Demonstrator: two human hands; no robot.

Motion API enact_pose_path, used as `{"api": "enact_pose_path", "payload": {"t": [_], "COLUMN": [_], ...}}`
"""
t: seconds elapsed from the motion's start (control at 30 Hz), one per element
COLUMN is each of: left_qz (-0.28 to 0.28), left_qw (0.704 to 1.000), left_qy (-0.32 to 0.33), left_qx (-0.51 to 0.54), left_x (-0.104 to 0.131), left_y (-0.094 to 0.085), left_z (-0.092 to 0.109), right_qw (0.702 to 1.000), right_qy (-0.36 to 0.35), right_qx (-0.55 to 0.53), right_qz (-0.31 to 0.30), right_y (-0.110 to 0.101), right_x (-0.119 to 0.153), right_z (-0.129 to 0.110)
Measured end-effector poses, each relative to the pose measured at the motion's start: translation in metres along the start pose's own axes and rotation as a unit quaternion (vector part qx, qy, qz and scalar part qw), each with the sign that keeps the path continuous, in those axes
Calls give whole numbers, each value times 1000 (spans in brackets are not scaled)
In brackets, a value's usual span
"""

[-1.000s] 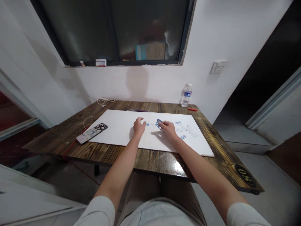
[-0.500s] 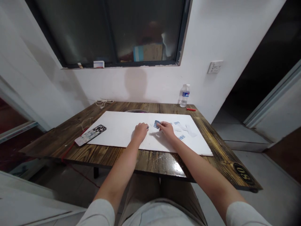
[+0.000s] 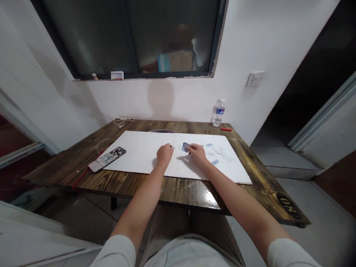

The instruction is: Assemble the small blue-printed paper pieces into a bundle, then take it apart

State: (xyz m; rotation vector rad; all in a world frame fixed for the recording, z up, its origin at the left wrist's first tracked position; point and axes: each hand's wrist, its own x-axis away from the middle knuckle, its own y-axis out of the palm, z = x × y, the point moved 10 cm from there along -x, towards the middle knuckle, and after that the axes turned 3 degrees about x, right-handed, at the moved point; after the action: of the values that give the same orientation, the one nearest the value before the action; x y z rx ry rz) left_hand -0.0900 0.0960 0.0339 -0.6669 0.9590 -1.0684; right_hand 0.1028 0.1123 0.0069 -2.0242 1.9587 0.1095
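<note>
My right hand [image 3: 197, 152] pinches a small dark-blue flat piece with pale rectangles [image 3: 184, 147] by its right edge, just above a white board [image 3: 139, 154]. To its left, my left hand [image 3: 164, 154] is closed, thumb and finger pressed together. A tiny pale bit shows at those fingertips, too small to name. Right of my right hand lie a blue-and-white striped cutout [image 3: 209, 145] and another blue cutout [image 3: 215, 162]. White paper scraps [image 3: 226, 154] are beside them on the board.
A patterned phone [image 3: 108, 159] overlaps the board's left edge on the wooden table [image 3: 130, 185]. At the back stand a water bottle [image 3: 218, 113] and, in front of it, a red pen-like stick [image 3: 226, 129]. A white cable [image 3: 123, 120] lies at the back left.
My left hand has turned slightly and shifted a little left, its fingers drawn in; the dark bit at its fingertips no longer shows. My right hand stays in place with the blue piece.
</note>
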Motion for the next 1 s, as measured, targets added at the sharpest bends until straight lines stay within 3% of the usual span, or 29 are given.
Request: {"api": "enact_pose_path", "payload": {"t": [0.13, 0.27, 0.43, 0.67, 1.0], "left_qz": [-2, -18, -32, -77, -74], "left_qw": [981, 924, 875, 894, 930], "left_qy": [-12, -59, -51, 31, 91], "left_qx": [194, 378, 481, 440, 349], "left_x": [-4, -7, -5, 2, 7], "left_y": [7, 23, 25, 20, 17], "left_z": [-2, -9, 1, 27, 34], "right_qw": [1000, 999, 999, 1000, 999], "right_qy": [3, 17, 32, 9, -15], "right_qx": [14, 29, 29, -4, -6], "right_qz": [0, 13, 25, -1, -28], "right_y": [0, -3, -7, -1, 5], "right_x": [-1, -2, -5, -7, -7], "right_z": [2, 7, 13, 11, 5]}}
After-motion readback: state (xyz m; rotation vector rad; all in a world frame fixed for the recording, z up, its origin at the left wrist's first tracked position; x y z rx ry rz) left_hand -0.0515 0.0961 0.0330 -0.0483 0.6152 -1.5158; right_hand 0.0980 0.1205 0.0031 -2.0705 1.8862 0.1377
